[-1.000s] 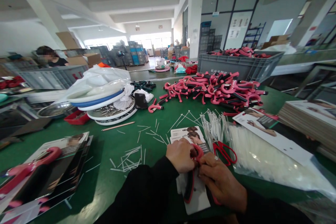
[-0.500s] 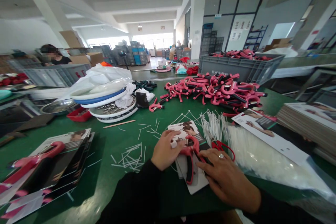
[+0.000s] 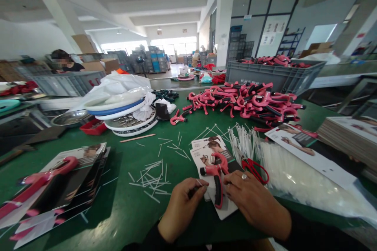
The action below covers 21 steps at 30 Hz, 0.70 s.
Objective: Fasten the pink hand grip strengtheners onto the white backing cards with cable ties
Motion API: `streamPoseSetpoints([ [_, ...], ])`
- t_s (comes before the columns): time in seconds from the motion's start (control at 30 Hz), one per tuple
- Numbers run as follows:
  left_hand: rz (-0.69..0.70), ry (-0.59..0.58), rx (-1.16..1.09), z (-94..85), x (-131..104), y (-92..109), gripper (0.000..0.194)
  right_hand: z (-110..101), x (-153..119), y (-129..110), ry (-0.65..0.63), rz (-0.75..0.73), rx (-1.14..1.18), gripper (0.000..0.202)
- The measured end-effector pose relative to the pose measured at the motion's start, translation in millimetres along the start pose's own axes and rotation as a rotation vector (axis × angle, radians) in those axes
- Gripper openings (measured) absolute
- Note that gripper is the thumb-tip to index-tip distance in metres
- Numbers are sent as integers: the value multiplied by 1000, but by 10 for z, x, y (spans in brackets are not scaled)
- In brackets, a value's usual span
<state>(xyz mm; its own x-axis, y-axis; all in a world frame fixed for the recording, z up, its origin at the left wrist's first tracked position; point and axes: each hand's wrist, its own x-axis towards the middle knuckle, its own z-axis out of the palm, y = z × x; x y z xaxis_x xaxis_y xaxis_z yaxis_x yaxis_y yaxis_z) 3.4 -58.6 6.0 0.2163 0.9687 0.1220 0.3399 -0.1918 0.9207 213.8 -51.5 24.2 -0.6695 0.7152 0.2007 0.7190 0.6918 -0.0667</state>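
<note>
Left hand (image 3: 186,200) curled, fingertips tight on white tie (image 3: 199,182); right hand (image 3: 252,196) palm-down over card (image 3: 224,212), fingers bunched, grip unclear

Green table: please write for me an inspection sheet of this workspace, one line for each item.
Surface: green tabletop, glare at near left
Job's things: pink-and-black tool lying on printed cards
Clutter: loose white strips, red-handled scissors, pile of pink tools
Grippers: left hand, fingers pinched, thin white piece at their tips; right hand beside the tool, grip unclear
Cables: nothing seen
Surroundings: grey crate behind the pile; person at far left
</note>
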Motion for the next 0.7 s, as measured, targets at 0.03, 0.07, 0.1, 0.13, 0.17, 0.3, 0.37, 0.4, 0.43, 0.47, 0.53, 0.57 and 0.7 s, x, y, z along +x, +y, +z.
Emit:
streamPoseSetpoints([
  [0.03, 50, 7, 30, 26, 19, 5, 18, 22, -35, -14, 24, 6, 23, 20],
  [0.07, 94, 9, 50, 50, 33, 8, 17, 52, -73, -34, 59, 8, 39, 19],
  [0.1, 124, 8, 63, 74, 43, 8, 17, 88, -113, -58, 112, 3, 43, 19],
  [0.13, 139, 9, 70, 97, 48, 3, 17, 129, -153, -86, 177, -7, 37, 20],
  [0.17, 141, 9, 75, 121, 51, -6, 17, 172, -190, -117, 247, -19, 21, 22],
  [0.3, 112, 14, 60, 205, 49, -77, 19, 308, -294, -229, 447, -57, -43, 42],
  [0.37, 83, 29, 49, 238, 44, -114, 22, 330, -309, -256, 462, -67, -39, 43],
  [0.4, 70, 41, 50, 251, 40, -127, 23, 329, -305, -258, 462, -65, -26, 41],
  [0.43, 66, 54, 54, 262, 37, -135, 23, 321, -294, -252, 463, -49, -11, 37],
  [0.47, 74, 66, 59, 270, 33, -138, 23, 307, -274, -239, 465, -21, 9, 33],
  [0.53, 119, 85, 64, 280, 29, -128, 18, 271, -212, -197, 472, 48, 56, 24],
  [0.57, 148, 86, 66, 281, 30, -115, 17, 251, -175, -172, 476, 81, 85, 20],
  [0.7, 218, 38, 87, 270, 56, -34, 17, 217, -48, -87, 455, 152, 234, 13],
])
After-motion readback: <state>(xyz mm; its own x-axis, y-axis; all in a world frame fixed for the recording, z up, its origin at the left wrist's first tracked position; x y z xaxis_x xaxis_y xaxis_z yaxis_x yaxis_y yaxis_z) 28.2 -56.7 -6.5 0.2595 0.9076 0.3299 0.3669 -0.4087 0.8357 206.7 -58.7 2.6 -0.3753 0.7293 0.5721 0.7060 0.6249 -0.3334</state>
